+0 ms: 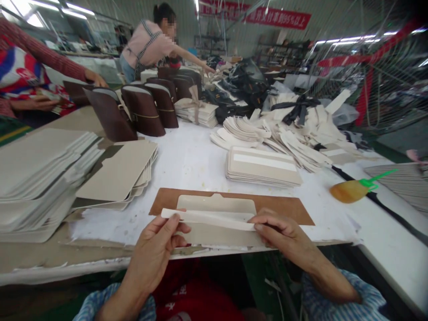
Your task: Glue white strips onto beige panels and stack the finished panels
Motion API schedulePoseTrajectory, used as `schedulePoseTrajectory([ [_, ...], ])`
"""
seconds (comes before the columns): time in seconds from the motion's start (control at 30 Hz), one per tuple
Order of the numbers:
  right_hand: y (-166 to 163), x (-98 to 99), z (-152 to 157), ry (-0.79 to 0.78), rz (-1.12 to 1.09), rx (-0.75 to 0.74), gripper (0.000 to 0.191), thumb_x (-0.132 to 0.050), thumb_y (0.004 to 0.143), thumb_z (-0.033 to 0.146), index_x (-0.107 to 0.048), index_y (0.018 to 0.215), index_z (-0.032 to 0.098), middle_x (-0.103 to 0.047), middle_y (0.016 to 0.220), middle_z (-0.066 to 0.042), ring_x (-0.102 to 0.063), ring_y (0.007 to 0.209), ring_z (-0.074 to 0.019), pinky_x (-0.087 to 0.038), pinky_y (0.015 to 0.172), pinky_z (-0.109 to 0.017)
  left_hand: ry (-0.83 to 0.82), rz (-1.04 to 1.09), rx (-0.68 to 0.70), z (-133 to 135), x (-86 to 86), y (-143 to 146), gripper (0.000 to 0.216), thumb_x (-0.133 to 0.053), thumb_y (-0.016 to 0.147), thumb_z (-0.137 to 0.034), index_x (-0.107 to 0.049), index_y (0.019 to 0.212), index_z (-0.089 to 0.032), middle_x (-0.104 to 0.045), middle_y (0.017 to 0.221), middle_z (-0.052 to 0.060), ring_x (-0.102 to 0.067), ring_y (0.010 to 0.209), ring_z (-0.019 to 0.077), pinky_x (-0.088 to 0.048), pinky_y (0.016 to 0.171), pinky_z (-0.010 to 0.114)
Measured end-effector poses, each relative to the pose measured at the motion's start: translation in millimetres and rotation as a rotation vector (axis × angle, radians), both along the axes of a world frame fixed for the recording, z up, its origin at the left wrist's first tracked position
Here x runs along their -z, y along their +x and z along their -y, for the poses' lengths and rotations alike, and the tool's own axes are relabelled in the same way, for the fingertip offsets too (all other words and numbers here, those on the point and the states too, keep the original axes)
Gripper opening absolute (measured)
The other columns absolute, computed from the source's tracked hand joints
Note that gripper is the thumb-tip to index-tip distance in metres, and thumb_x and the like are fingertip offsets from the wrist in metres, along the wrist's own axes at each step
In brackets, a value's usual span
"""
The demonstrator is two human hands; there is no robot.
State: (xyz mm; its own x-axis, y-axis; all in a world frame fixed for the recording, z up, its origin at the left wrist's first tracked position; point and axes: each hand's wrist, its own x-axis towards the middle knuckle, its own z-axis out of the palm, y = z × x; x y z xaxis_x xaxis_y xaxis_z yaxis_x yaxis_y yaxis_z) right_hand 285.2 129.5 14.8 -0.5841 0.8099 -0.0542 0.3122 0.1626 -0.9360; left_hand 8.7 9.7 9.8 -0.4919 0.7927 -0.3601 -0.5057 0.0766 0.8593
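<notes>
In the head view, the left hand (pixel 157 243) pinches the left end of a long white strip (pixel 207 219) between thumb and fingers, and the right hand (pixel 281 229) grips its right end in the same way, so the strip is stretched straight between them. It is held just above a beige cut panel (pixel 217 203) that lies on a brown board (pixel 294 207) at the near edge of the tabletop (pixel 187 162); the strip runs along the length of the panel, which seems to be why both ends are held at once, to keep it level and in line. I cannot tell if the strip already touches the panel. To the left, stacks of beige panels (pixel 117 174) lie fanned, probably so that single pieces are easy to take. Behind the board sits another stack with white strips on top (pixel 262 166), and further right a loose heap of pale cut pieces (pixel 301 129). An orange squeeze bottle with a green nozzle (pixel 352 189) lies on its side at the right. Far on the left, brown folded cases (pixel 143 109) stand upright in a row. Two other persons reach over the far part of the tabletop.
</notes>
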Motion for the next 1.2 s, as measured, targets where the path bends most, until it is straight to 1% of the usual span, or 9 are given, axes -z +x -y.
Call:
schedulePoseTrajectory([
  [0.13, -1, 9.0, -10, -0.139, -0.028, 0.149, 0.041, -0.074, 0.086, 0.061, -0.071, 0.096, 0.021, -0.056, 0.075, 0.002, -0.049, 0.055, -0.011, -0.037, 0.047, -0.024, 0.035, -0.063, -0.071, -13, -2.1, -4, 0.054, -0.104, 0.048, -0.044, -0.073, 0.081, -0.015, -0.068, 0.068, -0.003, -0.059, 0.058, 0.0075, -0.047, 0.047, 0.014],
  [0.3, -5, 14.4, -31, -0.004, -0.054, 0.21, 0.039, -0.08, 0.082, 0.056, -0.062, 0.083, 0.022, -0.056, 0.067, 0.004, -0.05, 0.059, -0.0122, -0.042, 0.054, -0.025, 0.026, -0.175, -0.09, -26, 0.0, -10, 0.05, -0.095, 0.059, -0.05, -0.07, 0.087, -0.017, -0.074, 0.074, 0.0, -0.062, 0.061, 0.0104, -0.047, 0.052, 0.018],
  [0.37, -7, 14.5, -38, 0.027, -0.002, 0.203, 0.036, -0.078, 0.084, 0.054, -0.063, 0.081, 0.021, -0.056, 0.065, 0.003, -0.05, 0.059, -0.0125, -0.042, 0.056, -0.026, -0.044, -0.33, -0.042, -28, 2.3, -16, 0.044, -0.085, 0.069, -0.054, -0.069, 0.087, -0.018, -0.075, 0.074, 0.001, -0.06, 0.058, 0.0113, -0.045, 0.052, 0.021],
  [0.43, -9, 14.9, -44, 0.01, 0.039, 0.214, 0.036, -0.076, 0.083, 0.055, -0.065, 0.081, 0.021, -0.058, 0.064, 0.003, -0.05, 0.058, -0.013, -0.041, 0.054, -0.026, -0.137, -0.588, 0.034, -29, 3.6, -22, 0.037, -0.073, 0.079, -0.055, -0.069, 0.083, -0.019, -0.073, 0.07, 0.001, -0.058, 0.056, 0.0125, -0.043, 0.054, 0.024],
  [0.57, -13, 18.1, -50, 0.005, 0.134, 0.228, 0.037, -0.073, 0.079, 0.058, -0.066, 0.081, 0.022, -0.061, 0.064, 0.002, -0.05, 0.055, -0.0142, -0.041, 0.051, -0.027, -0.286, -1.108, 0.109, -31, 4.1, -33, 0.032, -0.057, 0.091, -0.048, -0.072, 0.079, -0.023, -0.073, 0.071, -0.001, -0.064, 0.069, 0.0175, -0.044, 0.067, 0.03],
  [0.67, -14, 22.1, -52, 0.091, 0.228, 0.228, 0.035, -0.069, 0.08, 0.057, -0.068, 0.079, 0.022, -0.064, 0.066, 0.0, -0.052, 0.057, -0.0153, -0.042, 0.053, -0.028, -0.379, -1.283, 0.143, -35, 4.9, -34, 0.029, -0.055, 0.093, -0.042, -0.071, 0.078, -0.024, -0.073, 0.073, -0.001, -0.065, 0.072, 0.0186, -0.042, 0.07, 0.032],
  [0.83, -12, 30.2, -55, 0.086, 0.282, 0.233, 0.037, -0.067, 0.082, 0.06, -0.069, 0.082, 0.023, -0.064, 0.066, -0.001, -0.054, 0.057, -0.0166, -0.043, 0.05, -0.028, -0.424, -1.355, 0.151, -39, 7.4, -29, 0.019, -0.058, 0.094, -0.035, -0.07, 0.084, -0.024, -0.073, 0.078, -0.001, -0.067, 0.075, 0.0186, -0.041, 0.071, 0.031],
  [0.93, -8, 34.0, -56, 0.092, 0.283, 0.236, 0.037, -0.068, 0.083, 0.06, -0.07, 0.083, 0.023, -0.064, 0.067, -0.001, -0.055, 0.058, -0.0166, -0.043, 0.051, -0.027, -0.43, -1.328, 0.148, -37, 8.6, -29, 0.012, -0.062, 0.092, -0.035, -0.068, 0.09, -0.024, -0.068, 0.071, -0.004, -0.065, 0.069, 0.0174, -0.041, 0.068, 0.03],
  [1.2, -4, 33.8, -56, 0.037, 0.278, 0.28, 0.039, -0.072, 0.08, 0.062, -0.071, 0.083, 0.024, -0.063, 0.064, 0.0, -0.056, 0.053, -0.016, -0.043, 0.048, -0.027, -0.396, -1.298, 0.088, -34, 10.2, -28, 0.013, -0.058, 0.09, -0.029, -0.065, 0.1, -0.024, -0.066, 0.069, -0.005, -0.063, 0.062, 0.0157, -0.041, 0.064, 0.029],
])
